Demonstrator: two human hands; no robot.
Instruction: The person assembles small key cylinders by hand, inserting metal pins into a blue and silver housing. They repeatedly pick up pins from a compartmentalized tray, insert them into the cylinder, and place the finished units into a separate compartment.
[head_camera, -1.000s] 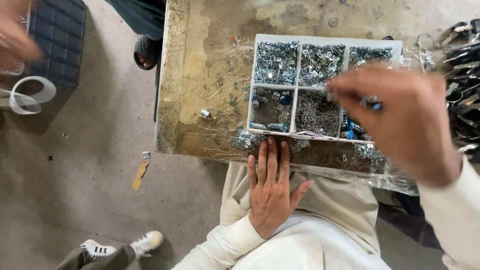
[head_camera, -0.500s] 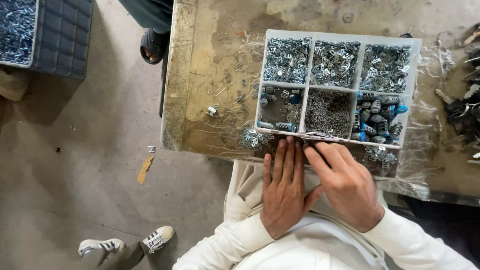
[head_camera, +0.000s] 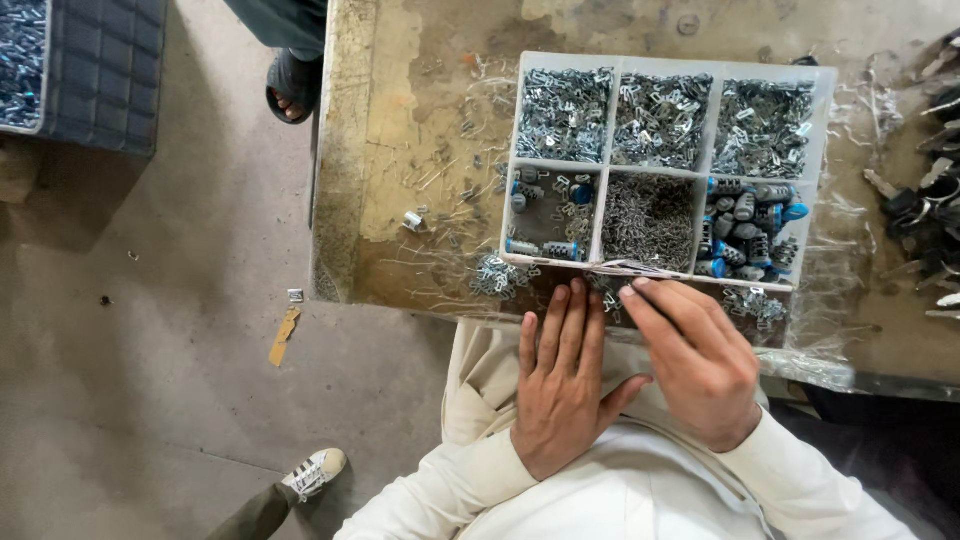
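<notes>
Both hands are lying flat and empty at the worn wooden table's (head_camera: 400, 180) near edge: left hand (head_camera: 562, 385) with fingers together, right hand (head_camera: 700, 360) with fingertips touching the white six-compartment plastic tray (head_camera: 665, 165) of small metal parts. Loose metal clips (head_camera: 497, 277) are lying beside it.

- The right hand (head_camera: 700, 365), a second ago raised over the right side of the compartment tray (head_camera: 610, 62), has come down to the lower centre, fingertips at its near edge.
- It now lies beside the left hand (head_camera: 562, 385).
</notes>
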